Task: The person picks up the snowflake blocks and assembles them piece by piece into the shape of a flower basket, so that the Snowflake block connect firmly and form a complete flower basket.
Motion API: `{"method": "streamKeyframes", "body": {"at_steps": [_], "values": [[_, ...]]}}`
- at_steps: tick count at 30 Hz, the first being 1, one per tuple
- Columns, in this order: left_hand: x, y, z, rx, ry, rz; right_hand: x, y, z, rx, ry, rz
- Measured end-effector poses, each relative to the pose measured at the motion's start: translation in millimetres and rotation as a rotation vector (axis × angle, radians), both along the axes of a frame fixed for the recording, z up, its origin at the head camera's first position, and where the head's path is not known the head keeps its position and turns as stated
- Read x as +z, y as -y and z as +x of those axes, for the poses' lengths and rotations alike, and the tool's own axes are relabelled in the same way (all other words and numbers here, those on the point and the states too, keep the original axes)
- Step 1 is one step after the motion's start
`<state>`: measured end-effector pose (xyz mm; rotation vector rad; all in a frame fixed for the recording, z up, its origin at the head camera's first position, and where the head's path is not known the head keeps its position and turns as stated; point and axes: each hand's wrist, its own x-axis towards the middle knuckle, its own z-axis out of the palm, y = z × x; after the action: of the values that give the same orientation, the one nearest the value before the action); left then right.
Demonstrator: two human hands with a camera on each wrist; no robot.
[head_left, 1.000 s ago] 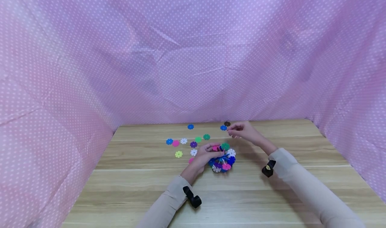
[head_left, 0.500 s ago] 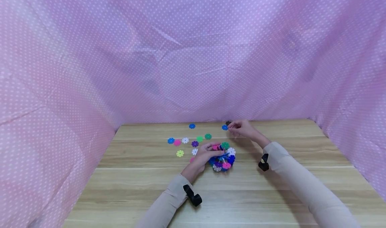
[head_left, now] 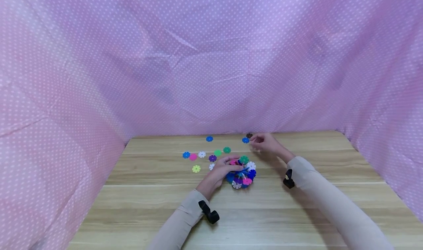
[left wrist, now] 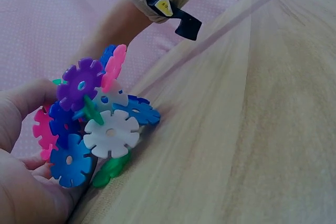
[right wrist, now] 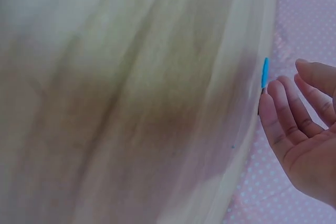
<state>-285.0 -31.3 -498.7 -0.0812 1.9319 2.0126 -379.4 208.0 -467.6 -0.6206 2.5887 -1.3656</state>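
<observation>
My left hand [head_left: 218, 172] grips a ball-like cluster of interlocked plastic flower discs [head_left: 247, 181] just above the table. In the left wrist view its thumb and fingers hold the cluster's side; a white disc [left wrist: 111, 133], a purple disc [left wrist: 81, 85] and a blue disc [left wrist: 71, 160] face the camera. My right hand [head_left: 267, 143] hovers at the back of the table, beside a loose blue flower disc [head_left: 245, 140] and a dark brown one [head_left: 249, 136]. The right wrist view shows its fingers [right wrist: 286, 114] loosely bent, thumb apart, nothing visible between them.
Several loose flower discs lie left of the cluster, among them a yellow one [head_left: 196, 168], a pink one [head_left: 193, 156] and a green one [head_left: 226, 150]. Another blue disc [head_left: 209, 138] lies near the back edge. Pink dotted cloth [head_left: 211, 77] surrounds the wooden table [head_left: 148, 206].
My right hand has moved slightly left toward the blue and brown discs, then stayed nearly still. My left hand and the cluster have shifted a little to the left.
</observation>
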Motion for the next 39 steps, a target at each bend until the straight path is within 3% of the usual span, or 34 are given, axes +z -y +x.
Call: {"method": "streamKeyframes", "body": {"at_steps": [5, 11, 19, 27, 39], "values": [[0.3, -1.6, 2.0, -0.018, 0.003, -0.011, -6.8, 3, -9.3, -0.006, -0.097, 0.072], [-0.5, -4.0, 4.3, -0.051, -0.017, -0.002, -11.2, 6, -19.5, -0.003, -0.079, 0.155], [0.3, -5.1, 5.3, -0.056, -0.026, 0.008, -8.8, 18, -24.6, 0.023, -0.132, 0.314], [-0.7, -6.0, 6.7, -0.043, -0.036, 0.035, -8.8, 17, -21.8, 0.052, -0.157, 0.243], [1.4, -4.3, 9.4, -0.034, -0.023, 0.036, -8.4, 5, -2.3, 0.122, -0.061, 0.102]]}}
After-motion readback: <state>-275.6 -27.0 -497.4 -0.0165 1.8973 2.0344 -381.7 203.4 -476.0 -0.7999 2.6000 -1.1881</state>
